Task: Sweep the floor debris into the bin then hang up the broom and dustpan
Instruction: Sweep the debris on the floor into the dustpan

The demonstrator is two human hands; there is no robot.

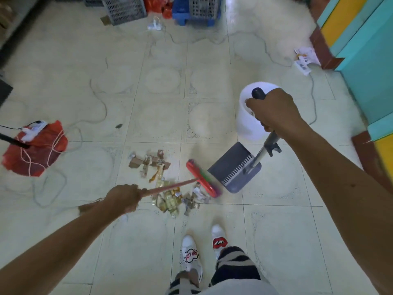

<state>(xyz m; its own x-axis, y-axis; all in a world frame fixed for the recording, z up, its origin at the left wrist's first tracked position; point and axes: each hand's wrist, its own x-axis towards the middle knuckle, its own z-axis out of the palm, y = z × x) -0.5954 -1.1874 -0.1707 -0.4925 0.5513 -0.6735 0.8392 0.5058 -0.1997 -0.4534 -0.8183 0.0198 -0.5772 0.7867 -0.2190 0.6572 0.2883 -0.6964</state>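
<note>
My left hand point(125, 199) grips the pink handle of a red broom point(202, 178), whose head rests on the tiled floor just left of the dustpan. My right hand point(273, 109) is closed around the upright grey handle of a grey dustpan point(230, 167), which stands on the floor with its mouth toward the broom. A pile of debris point(168, 186), brown card scraps and shiny wrappers, lies on the floor left of and below the broom head. A white bin point(248, 124) stands just behind the dustpan, partly hidden by my right hand.
A red plastic bag point(36, 150) with string and a power strip lies at left. Thin cables trail over the floor. Grey crates point(125, 9) and a blue one point(195, 11) stand at the back. Paper scraps point(304, 58) lie by a teal and yellow cabinet point(365, 50). My feet point(204, 250) are below the pile.
</note>
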